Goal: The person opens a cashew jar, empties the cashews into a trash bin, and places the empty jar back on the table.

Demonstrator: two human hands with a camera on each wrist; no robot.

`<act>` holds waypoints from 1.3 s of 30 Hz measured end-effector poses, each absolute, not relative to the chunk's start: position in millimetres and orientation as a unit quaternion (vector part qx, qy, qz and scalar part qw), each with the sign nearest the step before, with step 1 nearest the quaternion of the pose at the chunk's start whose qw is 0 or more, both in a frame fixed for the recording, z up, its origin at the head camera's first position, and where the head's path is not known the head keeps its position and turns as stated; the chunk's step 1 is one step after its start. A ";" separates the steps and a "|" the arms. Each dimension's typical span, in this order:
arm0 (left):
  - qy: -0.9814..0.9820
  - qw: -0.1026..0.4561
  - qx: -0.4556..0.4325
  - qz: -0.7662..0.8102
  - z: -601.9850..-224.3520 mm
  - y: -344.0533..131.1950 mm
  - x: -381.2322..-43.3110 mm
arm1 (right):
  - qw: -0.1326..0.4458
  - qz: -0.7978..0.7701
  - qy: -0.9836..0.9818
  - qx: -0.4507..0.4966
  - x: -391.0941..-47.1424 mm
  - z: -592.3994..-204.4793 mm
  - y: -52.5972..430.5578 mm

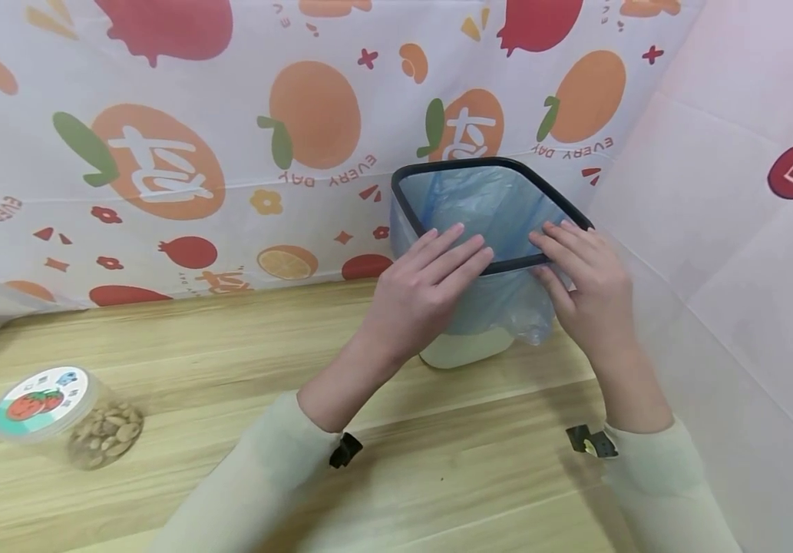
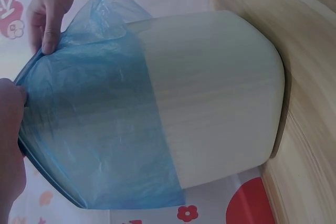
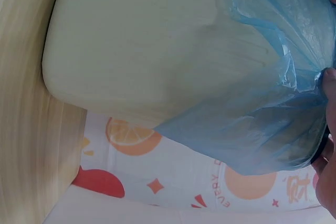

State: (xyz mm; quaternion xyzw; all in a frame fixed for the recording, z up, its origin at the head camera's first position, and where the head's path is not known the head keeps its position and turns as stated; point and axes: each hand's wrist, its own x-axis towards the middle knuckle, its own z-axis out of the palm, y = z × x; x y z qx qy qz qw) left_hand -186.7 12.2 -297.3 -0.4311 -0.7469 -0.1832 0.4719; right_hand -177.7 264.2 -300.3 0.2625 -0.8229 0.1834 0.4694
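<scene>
A pale trash bin [image 2: 210, 98] stands upright on the table, lined with a translucent blue trash bag [image 1: 493, 203]. The bag's edge folds outward over the black rim [image 1: 451, 163] and hangs partway down the outside. My left hand [image 1: 424, 288] grips the near rim at its left part, fingers laid over it into the opening. In the left wrist view its thumb side shows against the outer fold. My right hand [image 1: 593, 292] pinches rim and bag at the near right corner, thumb outside and fingers inside. A loose bunch of bag [image 2: 105, 19] sticks out beneath this hand.
A clear plastic jar [image 1: 67, 418] of nuts with a strawberry-printed lid lies tilted on the wooden table [image 1: 230, 346] at the left. Behind the bin hangs a fruit-printed cloth [image 1: 230, 100]. A pale pink wall sheet [image 1: 735, 253] runs close along the right side.
</scene>
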 end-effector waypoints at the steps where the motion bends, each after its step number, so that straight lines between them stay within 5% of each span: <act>1: -0.747 0.472 -0.430 -0.184 -297.3 11.0 -186.1 | 0.469 0.185 -0.822 0.264 -178.0 -300.7 262.9; 39: -0.743 0.474 -0.422 -0.212 -299.5 -35.4 -174.7 | 0.478 0.201 -0.810 0.274 -175.9 -304.8 213.3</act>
